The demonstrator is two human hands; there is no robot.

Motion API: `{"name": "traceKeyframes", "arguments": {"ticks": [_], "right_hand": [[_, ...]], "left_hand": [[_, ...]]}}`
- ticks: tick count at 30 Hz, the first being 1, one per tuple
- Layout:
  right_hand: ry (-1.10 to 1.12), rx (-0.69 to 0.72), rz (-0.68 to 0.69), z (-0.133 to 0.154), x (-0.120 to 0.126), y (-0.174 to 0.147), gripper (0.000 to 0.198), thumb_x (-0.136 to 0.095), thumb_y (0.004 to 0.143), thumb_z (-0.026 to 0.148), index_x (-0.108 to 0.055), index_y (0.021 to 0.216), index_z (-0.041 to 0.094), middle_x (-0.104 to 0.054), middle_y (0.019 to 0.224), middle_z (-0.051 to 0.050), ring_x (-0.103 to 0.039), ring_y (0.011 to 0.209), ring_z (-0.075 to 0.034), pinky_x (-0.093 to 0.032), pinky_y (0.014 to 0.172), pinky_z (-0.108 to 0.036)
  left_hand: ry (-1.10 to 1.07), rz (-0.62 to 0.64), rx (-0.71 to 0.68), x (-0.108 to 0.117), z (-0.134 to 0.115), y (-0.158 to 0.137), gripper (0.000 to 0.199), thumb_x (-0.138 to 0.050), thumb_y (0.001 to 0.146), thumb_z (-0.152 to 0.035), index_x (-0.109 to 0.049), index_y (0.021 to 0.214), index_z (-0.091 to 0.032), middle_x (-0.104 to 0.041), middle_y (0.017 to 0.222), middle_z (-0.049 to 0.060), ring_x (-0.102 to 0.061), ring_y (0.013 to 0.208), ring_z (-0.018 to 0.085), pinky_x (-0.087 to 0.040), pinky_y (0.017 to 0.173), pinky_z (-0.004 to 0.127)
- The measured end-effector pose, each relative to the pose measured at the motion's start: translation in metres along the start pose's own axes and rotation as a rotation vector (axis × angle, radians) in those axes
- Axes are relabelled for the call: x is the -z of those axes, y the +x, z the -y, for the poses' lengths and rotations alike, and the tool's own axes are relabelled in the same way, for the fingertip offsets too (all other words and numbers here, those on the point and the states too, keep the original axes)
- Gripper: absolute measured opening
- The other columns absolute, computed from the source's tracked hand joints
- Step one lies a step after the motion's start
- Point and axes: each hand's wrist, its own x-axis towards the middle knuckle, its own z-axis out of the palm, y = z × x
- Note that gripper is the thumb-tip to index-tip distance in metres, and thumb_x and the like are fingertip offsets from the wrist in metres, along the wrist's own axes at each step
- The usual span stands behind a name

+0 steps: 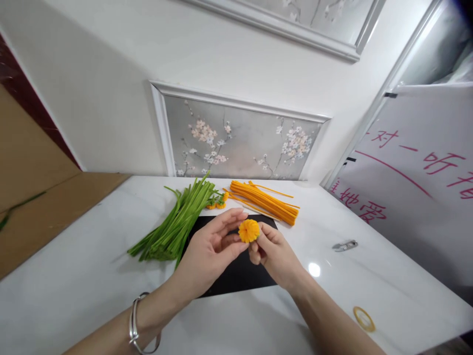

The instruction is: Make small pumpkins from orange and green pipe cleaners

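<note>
While the right hand (273,251) pinches the yellow flower (249,230) toward the far edge of the black mat (236,276), the left hand (212,246), cupped half open beside it, should steady it lightly.

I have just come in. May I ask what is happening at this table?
The person's right hand holds a small orange flower shape over a black mat; the left hand is cupped beside it, perhaps touching. On the white table, small orange-and-green pieces lie between a green bundle at the left and an orange bundle. A small metal tool and a yellow ring lie at the right.
</note>
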Motion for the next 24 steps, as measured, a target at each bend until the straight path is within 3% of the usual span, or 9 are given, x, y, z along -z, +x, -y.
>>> {"name": "traceKeyframes", "arguments": {"ticks": [8, 15, 24], "right_hand": [[0.241, -0.131, 0.136, -0.014, 0.001, 0.001, 0.033, -0.068, 0.08, 0.046, -0.048, 0.075, 0.021, -0.037, 0.056, 0.009, -0.028, 0.044, -0.005, -0.029, 0.046, -0.02], [0.288, -0.17, 0.191, -0.017, -0.003, 0.002, 0.033, -0.072, 0.078, 0.037, -0.047, 0.067, 0.019, -0.039, 0.052, 0.009, -0.03, 0.044, -0.004, -0.028, 0.047, -0.018], [0.257, -0.168, 0.186, -0.016, -0.006, 0.001, 0.035, -0.071, 0.079, 0.041, -0.05, 0.064, 0.017, -0.044, 0.052, 0.007, -0.036, 0.047, -0.005, -0.03, 0.047, -0.019]], "left_hand": [[0.287, 0.054, -0.053, 0.006, 0.001, -0.001, 0.045, -0.073, 0.072, -0.018, -0.065, 0.116, -0.024, -0.067, 0.118, 0.005, -0.064, 0.1, 0.023, -0.05, 0.093, 0.035], [0.302, 0.042, -0.092, 0.002, 0.004, -0.004, 0.044, -0.069, 0.075, -0.016, -0.066, 0.118, -0.022, -0.069, 0.116, 0.005, -0.065, 0.104, 0.023, -0.051, 0.095, 0.032], [0.31, 0.038, -0.153, 0.006, 0.01, -0.005, 0.042, -0.063, 0.078, -0.014, -0.065, 0.12, -0.019, -0.068, 0.119, 0.006, -0.065, 0.108, 0.023, -0.051, 0.099, 0.032]]}}
